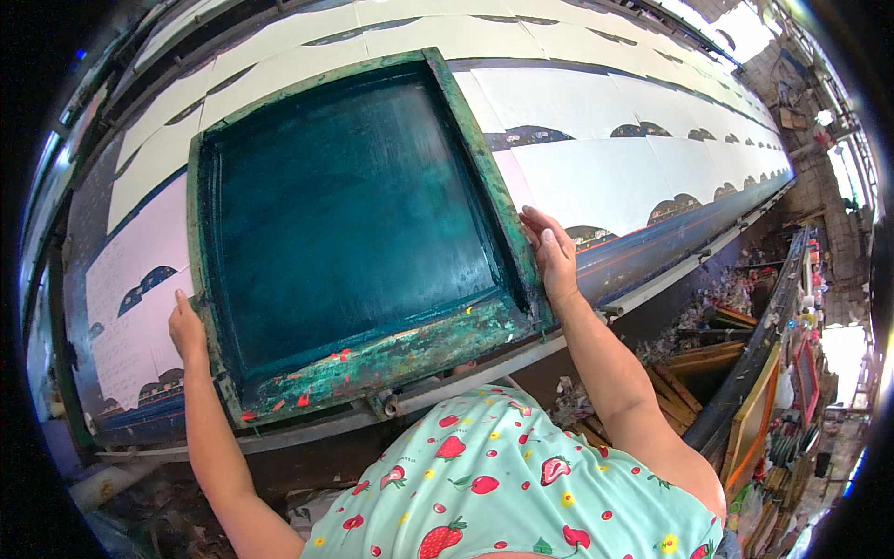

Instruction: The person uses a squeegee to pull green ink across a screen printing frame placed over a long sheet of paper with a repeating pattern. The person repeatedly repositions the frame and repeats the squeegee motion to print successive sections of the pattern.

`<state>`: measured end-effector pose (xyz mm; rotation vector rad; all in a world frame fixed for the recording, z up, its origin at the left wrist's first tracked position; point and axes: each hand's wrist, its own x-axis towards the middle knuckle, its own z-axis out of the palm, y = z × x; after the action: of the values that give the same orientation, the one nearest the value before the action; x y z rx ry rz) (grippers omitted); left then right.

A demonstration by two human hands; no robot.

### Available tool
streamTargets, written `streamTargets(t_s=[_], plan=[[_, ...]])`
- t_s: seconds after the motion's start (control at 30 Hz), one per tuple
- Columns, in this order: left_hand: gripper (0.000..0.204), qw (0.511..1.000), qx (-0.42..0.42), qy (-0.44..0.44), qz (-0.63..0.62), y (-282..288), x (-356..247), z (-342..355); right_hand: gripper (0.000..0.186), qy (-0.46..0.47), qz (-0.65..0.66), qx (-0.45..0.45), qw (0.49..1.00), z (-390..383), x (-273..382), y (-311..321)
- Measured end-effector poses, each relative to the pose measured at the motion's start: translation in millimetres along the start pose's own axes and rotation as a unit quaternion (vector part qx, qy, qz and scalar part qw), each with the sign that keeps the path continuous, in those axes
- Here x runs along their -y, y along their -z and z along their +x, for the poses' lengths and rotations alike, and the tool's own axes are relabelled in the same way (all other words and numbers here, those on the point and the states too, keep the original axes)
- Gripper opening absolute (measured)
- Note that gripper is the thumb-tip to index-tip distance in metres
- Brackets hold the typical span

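A large screen-printing frame (pixel 456 121) with worn, paint-spattered green wooden sides lies tilted in front of me over the long table. Its mesh (pixel 345 214) is coated dark teal. At its left side my left hand (pixel 188 331) holds the edge, thumb pointing up; the other fingers are mostly hidden. My right hand (pixel 553 256) grips the opposite side near the lower right corner, its fingers bent against the wood. White printed sheets (pixel 596 182) with dark scalloped shapes lie under and around the frame. Red and orange paint marks dot the near rail.
The long table (pixel 643 238) runs off to the far right, covered with rows of sheets. A metal rail (pixel 503 365) follows its near edge. To the right below stand wooden frames (pixel 750 419) and scattered clutter (pixel 694 326). A pipe end (pixel 391 404) sticks out beneath the frame.
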<state>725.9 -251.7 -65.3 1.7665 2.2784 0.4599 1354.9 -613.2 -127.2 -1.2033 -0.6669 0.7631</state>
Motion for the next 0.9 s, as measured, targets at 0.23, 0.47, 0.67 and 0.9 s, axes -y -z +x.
streamTargets(t_s=[0.23,0.47,0.67,0.9], plan=[[0.085,0.985,0.075,0.033,-0.15,7,-14,-14,0.074,-0.1,0.152,-0.023,0.983,-3,35,-6],[0.079,0.967,0.095,0.083,-0.222,8,11,10,0.083,-0.072,0.159,0.039,0.984,12,75,-21],[0.077,0.928,0.169,0.086,-0.322,32,-36,-2,0.083,-0.042,0.153,0.056,0.986,29,114,7],[0.076,0.855,0.167,0.079,-0.485,43,-55,-27,0.083,0.005,0.086,0.073,0.994,36,128,13]])
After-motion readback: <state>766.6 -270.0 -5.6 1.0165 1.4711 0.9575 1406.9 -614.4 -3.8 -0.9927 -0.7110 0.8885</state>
